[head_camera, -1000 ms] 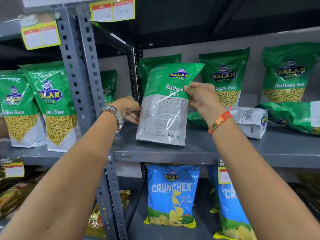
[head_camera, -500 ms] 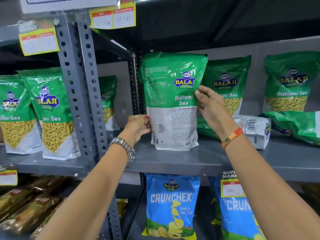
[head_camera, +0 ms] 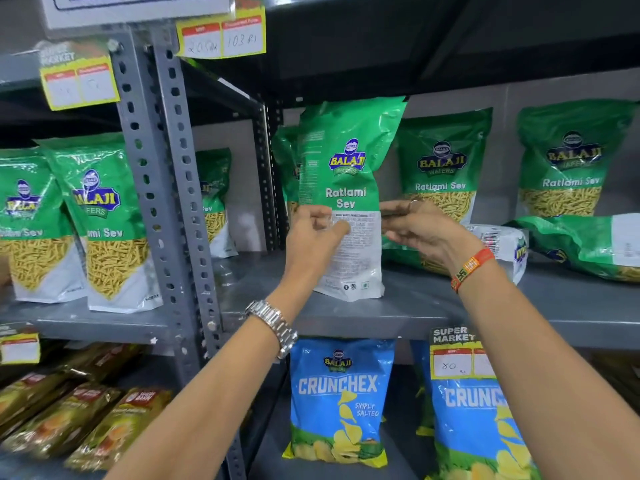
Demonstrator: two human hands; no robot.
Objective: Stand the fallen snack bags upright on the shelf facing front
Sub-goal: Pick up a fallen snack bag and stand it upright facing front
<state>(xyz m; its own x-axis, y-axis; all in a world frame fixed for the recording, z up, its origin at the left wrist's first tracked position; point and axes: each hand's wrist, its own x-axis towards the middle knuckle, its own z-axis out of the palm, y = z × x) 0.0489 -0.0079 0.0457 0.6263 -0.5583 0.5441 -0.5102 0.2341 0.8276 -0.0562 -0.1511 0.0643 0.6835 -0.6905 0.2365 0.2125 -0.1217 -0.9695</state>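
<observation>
A green Balaji Ratlami Sev bag (head_camera: pixel 346 188) stands upright on the grey shelf (head_camera: pixel 415 306), its printed text panel towards me. My left hand (head_camera: pixel 311 233) grips its left edge at mid height. My right hand (head_camera: pixel 415 226) pinches its right edge, slightly blurred. Just right of it a fallen bag (head_camera: pixel 502 242) lies on its side with the barcode up, on top of another flat green bag (head_camera: pixel 401 254). A further fallen bag (head_camera: pixel 581 244) lies at the far right. Behind them two upright bags (head_camera: pixel 443 168) (head_camera: pixel 571 161) face front.
A perforated grey upright post (head_camera: pixel 159 188) divides the shelving. Left of it stand more Ratlami Sev bags (head_camera: pixel 100 220). Blue Crunchex bags (head_camera: pixel 341 400) fill the shelf below. Yellow price tags (head_camera: pixel 221 38) hang from the shelf above.
The bag has gone from tilted and lifted to standing on the shelf. Both hands have slid down to its middle, the left now over its front left edge.
</observation>
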